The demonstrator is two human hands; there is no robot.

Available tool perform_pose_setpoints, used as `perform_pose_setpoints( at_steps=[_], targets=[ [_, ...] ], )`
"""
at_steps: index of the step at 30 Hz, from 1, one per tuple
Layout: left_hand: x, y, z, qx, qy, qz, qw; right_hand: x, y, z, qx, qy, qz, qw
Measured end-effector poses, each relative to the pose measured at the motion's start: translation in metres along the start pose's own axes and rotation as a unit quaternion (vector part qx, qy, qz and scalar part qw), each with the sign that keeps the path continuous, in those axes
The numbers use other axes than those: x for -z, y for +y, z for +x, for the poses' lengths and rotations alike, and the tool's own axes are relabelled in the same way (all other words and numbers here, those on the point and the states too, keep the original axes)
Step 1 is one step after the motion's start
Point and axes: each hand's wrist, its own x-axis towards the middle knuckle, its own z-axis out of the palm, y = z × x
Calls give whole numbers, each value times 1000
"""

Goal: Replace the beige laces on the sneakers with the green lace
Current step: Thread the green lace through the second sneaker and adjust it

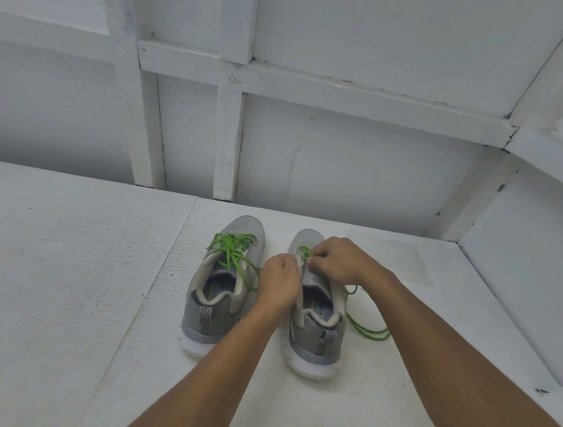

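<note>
Two grey sneakers stand side by side on a white surface, toes pointing away from me. The left sneaker (221,283) carries a green lace (232,248) tied in a loose bow over its tongue. Over the right sneaker (314,323), my left hand (278,282) pinches the tongue and eyelet area. My right hand (337,260) grips the green lace (365,328) at the upper eyelets. This lace's loose end trails off the shoe's right side onto the surface. No beige lace is visible.
The white textured surface (59,295) extends widely to the left and toward me. A white panelled wall (281,127) with wooden battens rises just behind the shoes. A raised white ledge (524,288) borders the right side.
</note>
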Motion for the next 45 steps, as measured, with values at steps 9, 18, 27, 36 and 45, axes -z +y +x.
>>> perform_pose_setpoints(
  at_steps=[9, 18, 27, 36, 45],
  targets=[
    [0, 1, -1, -1, 1, -5, 1000, -3, 1, 3, -6, 0, -6, 1000],
    [-1, 2, -1, 18, -7, -8, 1000, -3, -1, 6, -4, -7, -34, 999],
    [-1, 11, 29, 143, -69, -86, 984, -9, -5, 8, -18, 25, -119, 992],
    [4, 19, 53, 146, -34, -58, 987, -18, -2, -1, -1, 103, -180, 978],
    [140, 134, 120, 52, 113, -529, 840, -44, 11, -63, -129, 262, 167, 942]
  ],
)
